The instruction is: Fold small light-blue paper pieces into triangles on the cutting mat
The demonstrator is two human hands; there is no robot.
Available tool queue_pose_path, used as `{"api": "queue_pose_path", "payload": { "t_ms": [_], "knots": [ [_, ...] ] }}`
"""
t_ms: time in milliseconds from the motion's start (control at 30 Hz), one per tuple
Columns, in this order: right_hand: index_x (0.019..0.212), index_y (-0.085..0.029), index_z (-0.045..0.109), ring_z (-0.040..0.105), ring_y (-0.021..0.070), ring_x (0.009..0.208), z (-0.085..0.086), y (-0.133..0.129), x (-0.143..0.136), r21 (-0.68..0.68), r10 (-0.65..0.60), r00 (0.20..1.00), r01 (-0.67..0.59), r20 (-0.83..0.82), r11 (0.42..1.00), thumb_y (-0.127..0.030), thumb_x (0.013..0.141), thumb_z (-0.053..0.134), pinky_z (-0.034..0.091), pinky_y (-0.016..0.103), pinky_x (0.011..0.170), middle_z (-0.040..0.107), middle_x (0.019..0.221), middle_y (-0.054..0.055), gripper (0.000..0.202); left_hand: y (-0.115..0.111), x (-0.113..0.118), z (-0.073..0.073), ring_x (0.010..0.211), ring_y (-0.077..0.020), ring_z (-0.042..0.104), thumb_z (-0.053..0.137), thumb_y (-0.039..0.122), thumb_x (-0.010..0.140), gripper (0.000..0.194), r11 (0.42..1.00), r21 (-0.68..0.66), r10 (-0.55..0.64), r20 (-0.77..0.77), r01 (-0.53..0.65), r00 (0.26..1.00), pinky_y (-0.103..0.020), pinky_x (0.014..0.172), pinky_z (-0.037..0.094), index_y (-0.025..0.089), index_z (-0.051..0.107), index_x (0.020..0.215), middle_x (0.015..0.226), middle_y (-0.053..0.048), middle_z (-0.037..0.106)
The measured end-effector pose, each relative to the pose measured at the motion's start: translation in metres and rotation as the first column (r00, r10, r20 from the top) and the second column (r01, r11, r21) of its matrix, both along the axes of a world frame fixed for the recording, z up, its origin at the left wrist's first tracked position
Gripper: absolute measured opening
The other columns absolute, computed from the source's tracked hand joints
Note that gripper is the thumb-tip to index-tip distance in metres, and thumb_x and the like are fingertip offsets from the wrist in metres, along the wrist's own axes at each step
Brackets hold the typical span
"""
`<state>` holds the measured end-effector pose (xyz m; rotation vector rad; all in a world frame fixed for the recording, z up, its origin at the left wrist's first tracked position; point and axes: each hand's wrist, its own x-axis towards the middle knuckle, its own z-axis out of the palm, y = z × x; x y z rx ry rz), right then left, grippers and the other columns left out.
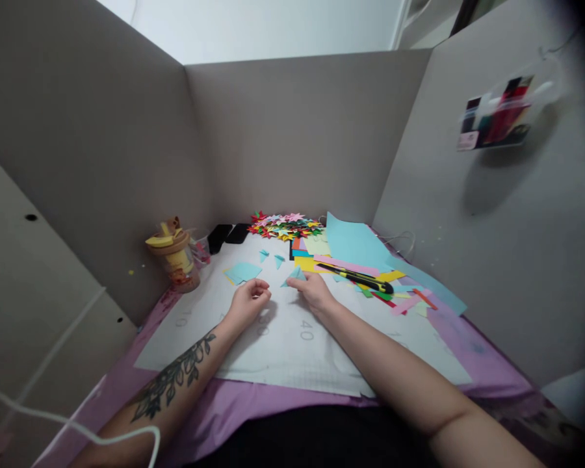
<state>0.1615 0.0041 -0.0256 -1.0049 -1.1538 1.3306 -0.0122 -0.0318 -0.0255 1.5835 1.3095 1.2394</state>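
Note:
My right hand [313, 290] pinches a small folded light blue paper piece [295, 275] between thumb and fingers. Apart from it, my left hand [250, 300] is curled with its thumb near the fingertips; whether anything small is between them cannot be made out. Just beyond the left hand lie light blue paper sheets [244, 272] with a yellow edge showing beneath. Two small folded blue pieces, one on the left [264, 255] and one on the right [279, 260], rest on the white paper [283, 351] farther back.
Colourful paper stars [286, 225] are heaped at the back. A black and yellow cutter [358, 278] lies on paper strips at the right, near large blue sheets [353, 242]. A yellow-lidded cup [177, 263] stands left. A clear container [504, 117] hangs on the right wall.

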Motion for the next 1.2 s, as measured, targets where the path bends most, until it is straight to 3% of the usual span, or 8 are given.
{"api": "queue_pose_path", "payload": {
  "t_ms": [100,233,533,633,733,833,1033,1200],
  "knots": [
    [0.063,-0.013,0.063,0.049,0.0112,0.053,-0.002,-0.004,-0.004,0.034,0.044,0.998,-0.046,0.053,0.998,-0.031,0.054,0.073,0.036,0.024,0.054,0.060,0.059,-0.001,0.023,-0.005,0.003,0.006,0.070,-0.0137,0.058,0.061,0.031,0.067,0.021,0.998,0.024,-0.059,-0.069,0.060,0.996,-0.023,0.063,0.045,0.014,0.061,0.080,0.074,-0.002,0.063],
    [0.062,-0.014,0.061,0.044,0.0092,0.050,-0.004,-0.011,-0.011,0.064,0.054,0.990,-0.062,0.130,0.996,-0.031,0.056,0.072,0.032,0.022,0.051,0.055,0.055,-0.003,0.022,-0.008,0.004,0.011,0.062,-0.0124,0.054,0.055,0.032,0.071,0.020,0.996,0.040,-0.074,-0.176,0.083,0.982,-0.023,0.059,0.043,0.014,0.061,0.068,0.066,-0.001,0.060],
    [0.062,-0.014,0.064,0.042,0.0088,0.047,0.003,-0.015,-0.015,-0.036,0.115,0.993,-0.113,0.037,0.993,-0.028,0.051,0.073,0.030,0.024,0.049,0.053,0.049,-0.003,0.020,-0.008,0.003,0.008,0.054,-0.0097,0.047,0.052,0.026,0.070,0.015,0.994,0.034,-0.098,-0.216,0.108,0.972,-0.020,0.052,0.037,0.014,0.059,0.064,0.058,0.002,0.055],
    [0.059,-0.014,0.063,0.044,0.0092,0.050,0.004,-0.002,-0.003,-0.070,0.050,0.998,-0.053,-0.043,0.996,-0.027,0.048,0.073,0.032,0.024,0.052,0.056,0.052,-0.002,0.019,-0.008,0.003,0.009,0.057,-0.0107,0.049,0.052,0.025,0.069,0.015,0.994,0.022,-0.098,-0.220,0.106,0.971,-0.020,0.054,0.038,0.014,0.059,0.063,0.060,0.001,0.057],
    [0.060,-0.017,0.061,0.048,0.0096,0.056,0.006,0.011,0.013,-0.155,-0.103,0.987,0.083,-0.124,0.984,-0.028,0.048,0.073,0.035,0.023,0.055,0.058,0.061,-0.002,0.020,-0.005,0.002,0.008,0.056,-0.0108,0.048,0.053,0.026,0.069,0.015,0.995,0.014,-0.090,-0.220,0.095,0.971,-0.020,0.054,0.037,0.014,0.059,0.062,0.058,0.001,0.055],
    [0.063,-0.018,0.060,0.049,0.0094,0.061,0.009,0.013,0.020,-0.131,-0.150,0.977,0.130,-0.154,0.983,-0.029,0.050,0.073,0.036,0.022,0.057,0.058,0.066,-0.002,0.022,0.000,-0.001,0.003,0.054,-0.0102,0.046,0.054,0.028,0.069,0.016,0.999,0.022,-0.040,-0.179,0.044,0.983,-0.020,0.053,0.035,0.014,0.058,0.062,0.056,0.002,0.052],
    [0.075,-0.017,0.063,0.044,0.0085,0.054,0.001,-0.006,-0.007,0.018,0.200,0.979,-0.200,0.024,0.980,-0.032,0.058,0.070,0.030,0.022,0.050,0.057,0.063,-0.003,0.024,0.007,-0.004,-0.002,0.047,-0.0083,0.042,0.058,0.036,0.070,0.023,0.999,-0.052,0.001,-0.004,-0.001,1.000,-0.019,0.046,0.031,0.013,0.059,0.069,0.053,0.003,0.050],
    [0.060,-0.015,0.056,0.038,0.0066,0.045,-0.008,-0.010,-0.020,-0.005,0.172,0.984,-0.172,0.035,0.985,-0.029,0.057,0.070,0.026,0.022,0.047,0.050,0.051,-0.005,0.019,0.000,0.002,0.001,0.048,-0.0085,0.044,0.058,0.035,0.070,0.023,0.998,-0.037,-0.062,-0.054,0.060,0.997,-0.019,0.046,0.034,0.013,0.058,0.065,0.052,0.003,0.051]
  ]
}}
